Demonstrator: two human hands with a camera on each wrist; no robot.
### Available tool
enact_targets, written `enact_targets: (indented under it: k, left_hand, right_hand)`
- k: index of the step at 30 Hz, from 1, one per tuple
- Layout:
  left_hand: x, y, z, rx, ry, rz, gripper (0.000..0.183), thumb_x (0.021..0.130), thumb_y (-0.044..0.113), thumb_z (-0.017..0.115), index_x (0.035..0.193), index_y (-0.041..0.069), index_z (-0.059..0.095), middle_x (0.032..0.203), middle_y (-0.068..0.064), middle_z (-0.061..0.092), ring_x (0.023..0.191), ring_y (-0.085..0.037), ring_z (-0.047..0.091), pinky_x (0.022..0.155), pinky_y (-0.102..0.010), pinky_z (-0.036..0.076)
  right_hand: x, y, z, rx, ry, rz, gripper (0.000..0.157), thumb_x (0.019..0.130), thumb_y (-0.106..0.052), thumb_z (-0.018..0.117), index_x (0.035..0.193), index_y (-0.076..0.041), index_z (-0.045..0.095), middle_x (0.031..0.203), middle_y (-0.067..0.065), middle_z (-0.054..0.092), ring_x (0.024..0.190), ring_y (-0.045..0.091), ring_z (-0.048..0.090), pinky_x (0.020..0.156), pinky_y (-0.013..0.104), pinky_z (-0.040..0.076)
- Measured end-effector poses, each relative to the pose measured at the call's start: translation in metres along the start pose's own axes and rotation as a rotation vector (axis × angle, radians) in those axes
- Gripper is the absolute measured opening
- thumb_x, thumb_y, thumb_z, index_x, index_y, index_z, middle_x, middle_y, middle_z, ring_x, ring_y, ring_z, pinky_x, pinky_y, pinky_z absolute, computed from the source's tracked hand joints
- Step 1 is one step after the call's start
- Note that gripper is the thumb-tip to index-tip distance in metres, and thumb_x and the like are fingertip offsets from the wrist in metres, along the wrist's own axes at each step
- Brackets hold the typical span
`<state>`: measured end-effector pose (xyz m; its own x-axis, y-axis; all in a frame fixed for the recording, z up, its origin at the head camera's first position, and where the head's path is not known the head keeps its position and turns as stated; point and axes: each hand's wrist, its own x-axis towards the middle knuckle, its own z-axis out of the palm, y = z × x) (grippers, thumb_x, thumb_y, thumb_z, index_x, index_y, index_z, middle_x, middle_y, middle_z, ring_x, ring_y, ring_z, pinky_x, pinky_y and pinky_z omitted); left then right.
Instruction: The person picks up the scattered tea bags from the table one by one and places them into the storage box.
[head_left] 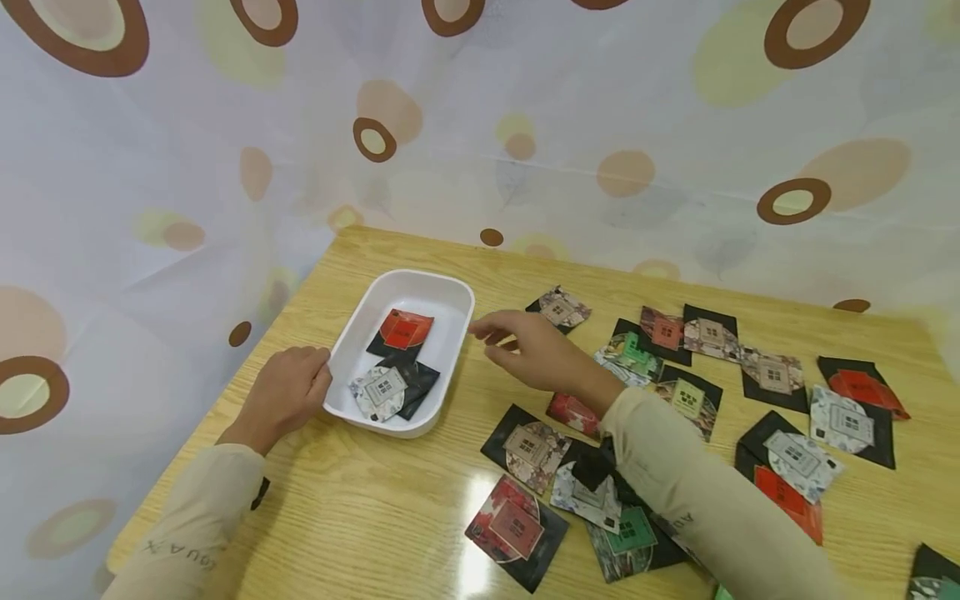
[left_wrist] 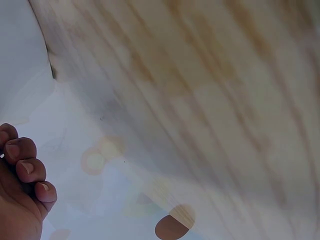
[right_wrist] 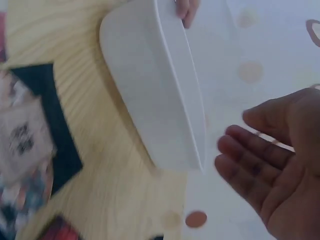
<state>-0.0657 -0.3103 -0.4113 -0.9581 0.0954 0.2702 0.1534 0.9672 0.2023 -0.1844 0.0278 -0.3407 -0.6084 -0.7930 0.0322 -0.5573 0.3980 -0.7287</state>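
A white plastic tray (head_left: 459, 293) stands at the left of the wooden table, with several dark sachets in it, one with a red label (head_left: 405, 332) and one with a white floral label (head_left: 381, 390). My left hand (head_left: 288, 387) grips the tray's left rim with curled fingers (left_wrist: 31, 170). Beside the right rim hovers my right hand (head_left: 536, 346), fingers loosely bent and nothing held. The right wrist view shows its palm and spread thumb (right_wrist: 272, 117) near the tray's outer wall (right_wrist: 135, 75).
Many patterned tea-bag-like sachets lie scattered over the table's middle and right, such as a pink-labelled one (head_left: 517, 531), a green-labelled one (head_left: 630, 533) and a beige one (head_left: 561, 308). Some overlap. A dotted cloth (head_left: 525, 183) hangs behind the wooden table (head_left: 337, 517).
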Motion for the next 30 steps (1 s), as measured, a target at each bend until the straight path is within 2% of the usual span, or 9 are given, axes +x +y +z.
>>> enact_targets:
  k: [5, 12, 18, 23, 26, 30]
  left_hand:
    - [0.001, -0.002, -0.006, 0.000, -0.006, -0.016, 0.030, 0.095, 0.008, 0.040, 0.066, 0.013, 0.037, 0.059, -0.001, 0.033, 0.054, -0.016, 0.031, 0.058, -0.030, 0.028]
    - [-0.001, -0.003, -0.006, -0.009, 0.003, -0.027, 0.030, 0.095, 0.007, 0.040, 0.065, 0.013, 0.037, 0.059, -0.001, 0.032, 0.054, -0.015, 0.029, 0.058, -0.029, 0.027]
    - [-0.002, 0.000, -0.003, 0.011, -0.006, -0.026, 0.028, 0.096, 0.009, 0.040, 0.068, 0.012, 0.040, 0.060, -0.002, 0.035, 0.055, -0.016, 0.032, 0.058, -0.029, 0.028]
    - [-0.003, 0.002, -0.001, 0.011, -0.027, -0.030, 0.028, 0.096, 0.010, 0.040, 0.069, 0.012, 0.041, 0.061, -0.002, 0.036, 0.056, -0.016, 0.033, 0.058, -0.029, 0.028]
    - [-0.003, 0.001, -0.001, 0.013, -0.032, -0.030, 0.028, 0.096, 0.010, 0.040, 0.069, 0.013, 0.041, 0.061, -0.002, 0.036, 0.056, -0.015, 0.033, 0.058, -0.029, 0.028]
    - [-0.002, 0.000, 0.000, 0.020, -0.022, -0.026, 0.027, 0.096, 0.010, 0.040, 0.069, 0.012, 0.040, 0.061, -0.002, 0.036, 0.057, -0.016, 0.032, 0.058, -0.029, 0.028]
  right_hand:
    - [-0.031, 0.017, -0.015, -0.144, -0.090, 0.073, 0.032, 0.098, -0.010, 0.058, 0.129, -0.001, 0.061, 0.121, 0.018, 0.068, 0.107, 0.029, 0.068, 0.089, 0.041, 0.057]
    - [-0.055, 0.033, 0.004, -0.232, -0.194, 0.135, 0.034, 0.095, -0.013, 0.064, 0.126, 0.002, 0.062, 0.112, 0.016, 0.071, 0.099, 0.025, 0.069, 0.087, 0.040, 0.057]
    - [-0.069, 0.031, 0.022, -0.341, -0.197, 0.144, 0.053, 0.088, -0.029, 0.075, 0.132, -0.003, 0.059, 0.117, 0.011, 0.067, 0.101, 0.024, 0.065, 0.086, 0.043, 0.054]
    - [-0.072, 0.033, 0.034, -0.386, -0.182, 0.185, 0.069, 0.082, -0.039, 0.080, 0.137, -0.005, 0.056, 0.118, 0.010, 0.063, 0.088, 0.016, 0.059, 0.071, 0.036, 0.050]
    - [-0.070, 0.034, 0.038, -0.400, -0.164, 0.251, 0.068, 0.080, -0.040, 0.082, 0.132, -0.004, 0.057, 0.109, 0.008, 0.062, 0.081, 0.014, 0.054, 0.064, 0.034, 0.045]
    - [-0.065, 0.034, 0.040, -0.372, -0.157, 0.335, 0.062, 0.079, -0.038, 0.083, 0.124, -0.004, 0.058, 0.094, 0.004, 0.060, 0.077, 0.016, 0.053, 0.065, 0.035, 0.043]
